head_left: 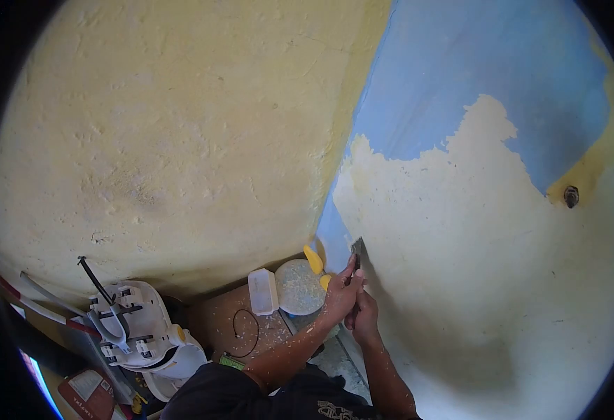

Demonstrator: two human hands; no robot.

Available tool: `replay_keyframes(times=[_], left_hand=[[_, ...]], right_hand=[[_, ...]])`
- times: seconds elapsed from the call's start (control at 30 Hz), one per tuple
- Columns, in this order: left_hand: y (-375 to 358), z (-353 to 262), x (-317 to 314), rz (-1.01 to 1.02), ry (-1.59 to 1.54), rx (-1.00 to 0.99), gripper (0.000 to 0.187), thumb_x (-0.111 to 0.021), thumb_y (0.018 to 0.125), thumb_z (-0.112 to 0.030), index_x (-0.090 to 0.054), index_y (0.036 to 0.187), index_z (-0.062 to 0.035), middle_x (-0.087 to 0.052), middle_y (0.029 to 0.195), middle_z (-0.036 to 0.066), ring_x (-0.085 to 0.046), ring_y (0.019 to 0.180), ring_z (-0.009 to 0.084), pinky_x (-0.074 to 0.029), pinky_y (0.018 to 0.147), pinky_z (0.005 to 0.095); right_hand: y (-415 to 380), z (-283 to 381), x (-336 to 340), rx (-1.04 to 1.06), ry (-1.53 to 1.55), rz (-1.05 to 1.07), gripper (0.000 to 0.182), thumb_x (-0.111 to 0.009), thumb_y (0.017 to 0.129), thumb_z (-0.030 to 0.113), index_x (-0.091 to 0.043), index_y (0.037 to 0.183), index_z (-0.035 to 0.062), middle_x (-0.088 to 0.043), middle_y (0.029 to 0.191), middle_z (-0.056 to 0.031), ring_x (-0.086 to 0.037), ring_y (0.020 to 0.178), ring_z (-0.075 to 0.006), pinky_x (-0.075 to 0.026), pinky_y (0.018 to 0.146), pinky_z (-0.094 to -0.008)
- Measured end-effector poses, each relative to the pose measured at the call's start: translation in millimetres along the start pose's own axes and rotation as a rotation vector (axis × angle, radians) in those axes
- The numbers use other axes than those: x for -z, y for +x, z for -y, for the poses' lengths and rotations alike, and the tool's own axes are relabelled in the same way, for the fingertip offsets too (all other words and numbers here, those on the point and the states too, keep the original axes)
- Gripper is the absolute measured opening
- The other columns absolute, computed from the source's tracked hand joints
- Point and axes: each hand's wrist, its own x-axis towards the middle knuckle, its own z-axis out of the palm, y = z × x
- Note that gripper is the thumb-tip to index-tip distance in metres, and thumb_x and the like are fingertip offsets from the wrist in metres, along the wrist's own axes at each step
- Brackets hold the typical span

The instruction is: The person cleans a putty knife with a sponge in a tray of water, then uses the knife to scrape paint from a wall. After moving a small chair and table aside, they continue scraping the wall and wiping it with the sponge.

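In the head view a scraper (pixel 357 246) with a narrow metal blade touches the right-hand wall (pixel 454 231), at the edge between blue paint and the bare pale patch. My left hand (pixel 341 297) is closed around its dark handle, with a finger stretched up toward the blade. Just below and to the right, my right hand (pixel 365 315) is closed at the lower end of the same handle. The fingers partly hide the handle. Pale flakes speckle both forearms. Blue paint (pixel 489 63) covers the wall's upper part.
A yellowish, blistered wall (pixel 181 126) stands on the left. Below are a flake-covered round lid (pixel 300 288), a white plastic container (pixel 262 292), yellow objects (pixel 313 260), a thin black cable (pixel 256 327) and white plastic equipment (pixel 135 322). A dark fitting (pixel 571 197) sticks out at right.
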Motion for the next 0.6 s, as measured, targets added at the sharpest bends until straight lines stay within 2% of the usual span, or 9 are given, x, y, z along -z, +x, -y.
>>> replay_keyframes(times=[0.1,0.2,0.27,0.33,0.37,0.43,0.47,0.6], left_hand=[[-4,-9,-1,0.014,-0.02,-0.007,0.051,-0.048,0.095,-0.029,-0.034,0.138,-0.0073,-0.064,0.089,0.011,-0.058,0.079,0.0113,-0.048,0.069,0.0246],[8,-9,-2,-0.024,0.093,0.029,0.049,-0.049,0.094,-0.028,-0.037,0.137,-0.0068,-0.063,0.088,0.01,-0.058,0.077,0.011,-0.048,0.068,0.0251],[22,-3,1,-0.087,-0.05,0.067,0.047,-0.05,0.094,-0.027,-0.039,0.136,-0.0078,-0.062,0.084,0.007,-0.058,0.076,0.0104,-0.048,0.067,0.0251],[18,4,7,-0.067,-0.059,0.041,0.047,-0.051,0.093,-0.025,-0.04,0.135,-0.0074,-0.063,0.082,0.008,-0.057,0.074,0.0102,-0.047,0.067,0.0248],[14,8,10,-0.048,-0.067,0.018,0.046,-0.051,0.092,-0.024,-0.041,0.134,-0.007,-0.064,0.081,0.008,-0.057,0.072,0.0099,-0.047,0.066,0.0245],[9,14,4,-0.046,-0.104,0.021,0.045,-0.052,0.092,-0.022,-0.041,0.134,-0.0075,-0.063,0.08,0.007,-0.055,0.07,0.0092,-0.047,0.065,0.024],[8,16,1,-0.039,-0.142,0.035,0.045,-0.053,0.091,-0.02,-0.042,0.133,-0.008,-0.062,0.078,0.005,-0.053,0.069,0.0084,-0.046,0.064,0.0236],[36,22,7,-0.141,-0.178,0.005,0.044,-0.054,0.09,-0.018,-0.044,0.132,-0.0115,-0.058,0.08,0.001,-0.048,0.068,0.007,-0.044,0.063,0.0218]], right_hand=[[-3,-3,-5,-0.004,0.045,-0.063,0.038,-0.039,0.095,0.038,-0.055,0.085,0.0053,-0.043,0.05,0.002,-0.035,0.033,-0.0071,-0.026,0.03,-0.0236],[11,2,-9,0.009,0.038,-0.092,0.037,-0.04,0.096,0.036,-0.056,0.088,0.0041,-0.042,0.049,0.0028,-0.034,0.032,-0.0068,-0.025,0.029,-0.0237],[19,-5,-9,0.021,0.011,-0.092,0.036,-0.04,0.096,0.036,-0.056,0.09,0.0036,-0.041,0.049,0.0035,-0.033,0.032,-0.0064,-0.024,0.029,-0.0236],[22,-15,-6,0.054,0.02,-0.027,0.036,-0.04,0.096,0.033,-0.056,0.095,0.0008,-0.049,0.058,0.0006,-0.043,0.042,-0.0062,-0.032,0.036,-0.0216],[18,-22,-8,0.052,0.018,-0.023,0.036,-0.04,0.096,0.033,-0.056,0.095,0.0008,-0.049,0.058,0.0006,-0.043,0.042,-0.0062,-0.032,0.036,-0.0216],[13,-36,-13,0.137,0.249,-0.139,0.036,-0.04,0.097,0.032,-0.056,0.1,-0.0008,-0.057,0.077,-0.0047,-0.054,0.063,-0.0089,-0.043,0.054,-0.0219],[14,-37,-8,0.147,0.199,-0.102,0.037,-0.041,0.097,0.03,-0.056,0.103,-0.0026,-0.058,0.092,-0.0081,-0.056,0.084,-0.0127,-0.045,0.072,-0.0241],[33,-29,-10,0.148,-0.002,-0.087,0.037,-0.039,0.097,0.029,-0.055,0.105,-0.004,-0.058,0.095,-0.0093,-0.057,0.088,-0.0153,-0.045,0.078,-0.0254]])
